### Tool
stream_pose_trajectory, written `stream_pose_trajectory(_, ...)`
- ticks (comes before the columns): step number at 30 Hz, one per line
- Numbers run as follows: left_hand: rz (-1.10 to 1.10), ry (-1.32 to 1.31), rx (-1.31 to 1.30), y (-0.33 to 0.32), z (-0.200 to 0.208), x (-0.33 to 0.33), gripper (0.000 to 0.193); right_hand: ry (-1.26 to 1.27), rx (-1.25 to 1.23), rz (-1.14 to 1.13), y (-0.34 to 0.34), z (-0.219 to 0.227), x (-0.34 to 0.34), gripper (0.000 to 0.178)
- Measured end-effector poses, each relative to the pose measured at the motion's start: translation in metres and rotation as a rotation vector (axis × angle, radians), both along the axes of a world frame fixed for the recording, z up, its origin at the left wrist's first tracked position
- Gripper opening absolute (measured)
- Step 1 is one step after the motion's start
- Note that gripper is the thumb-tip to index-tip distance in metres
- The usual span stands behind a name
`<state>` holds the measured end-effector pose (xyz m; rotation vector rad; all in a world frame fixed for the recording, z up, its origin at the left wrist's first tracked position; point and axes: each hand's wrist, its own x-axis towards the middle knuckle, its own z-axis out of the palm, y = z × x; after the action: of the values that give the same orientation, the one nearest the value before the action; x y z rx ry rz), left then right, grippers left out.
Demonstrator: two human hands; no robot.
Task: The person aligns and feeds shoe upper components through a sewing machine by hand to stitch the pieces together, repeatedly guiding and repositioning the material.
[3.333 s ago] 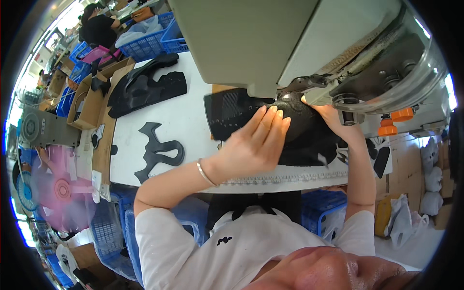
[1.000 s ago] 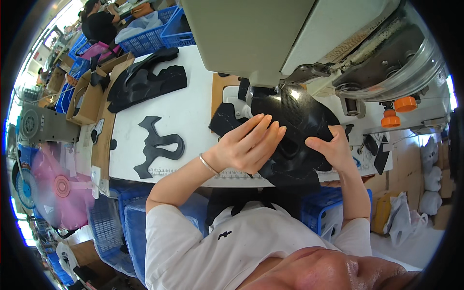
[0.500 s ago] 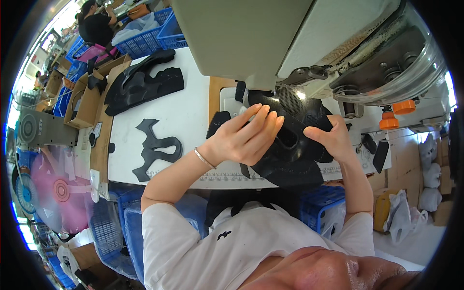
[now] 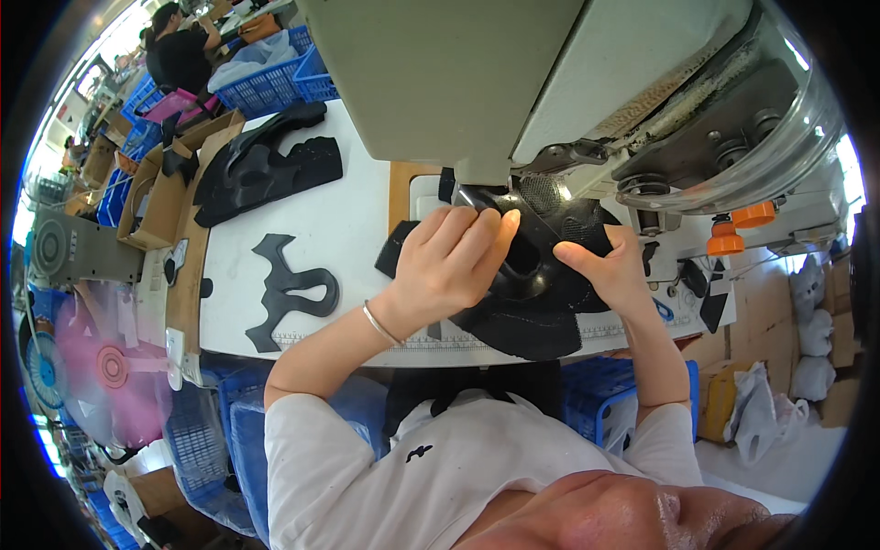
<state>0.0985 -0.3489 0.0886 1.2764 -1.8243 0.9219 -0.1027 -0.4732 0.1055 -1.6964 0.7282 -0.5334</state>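
A black shoe upper (image 4: 527, 335) with glossy panels and mesh patches lies under the head of a sewing machine (image 4: 440, 82). My left hand (image 4: 449, 261) is closed, its fingers curled at the upper's left side near the machine's needle area, which they partly hide. On the right side, my right hand (image 4: 610, 270) grips the upper's edge, the thumb on top and the other fingers mostly out of sight. Left of my left forearm, a flat black cut piece (image 4: 273, 284) with a jagged edge and a loop lies on the white table (image 4: 367, 211).
More black uppers (image 4: 266, 170) lie at the table's far left, beside a cardboard box (image 4: 151, 206). A ruler strip (image 4: 403, 346) runs along the near edge. Orange knobs (image 4: 724, 240) hang at right. Blue crates (image 4: 610, 390) stand below. A person (image 4: 183, 50) sits far left.
My left hand's fingers have curled in from a more stretched pinch and sit slightly left. The upper and my right hand have shifted a little left too; the whole view has also moved slightly.
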Motion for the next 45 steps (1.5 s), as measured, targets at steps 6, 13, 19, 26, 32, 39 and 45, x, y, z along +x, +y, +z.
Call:
stream_pose_trajectory(6,-0.149,0.775,0.563,0.014,-0.004,-0.021,0.034,-0.124,-0.077,-0.044,0.013,-0.007,0.01,0.016)
stream_pose_trajectory(13,0.2,0.237,0.515,0.023,-0.004,-0.03,0.063,-0.175,-0.167,-0.108,0.017,-0.029,0.015,0.018)
stream_pose_trajectory(19,0.107,0.03,0.184,0.023,-0.016,-0.018,0.04,-0.305,-0.137,-0.202,0.038,-0.036,0.032,0.018)
stream_pose_trajectory(26,-0.105,0.138,0.16,0.027,-0.008,-0.001,0.027,-0.406,-0.173,-0.368,0.053,-0.054,0.054,0.025)
stream_pose_trajectory(32,-0.112,0.057,0.108,0.024,-0.012,0.014,0.028,-0.452,-0.121,-0.467,0.064,-0.049,0.071,0.036)
stream_pose_trajectory(39,-0.111,0.019,0.079,0.016,-0.009,0.023,0.026,-0.592,-0.038,-0.509,0.06,-0.053,0.083,0.036)
stream_pose_trajectory(45,-0.169,0.107,0.084,0.008,-0.008,0.031,0.027,-0.623,0.006,-0.492,0.06,-0.046,0.086,0.035)
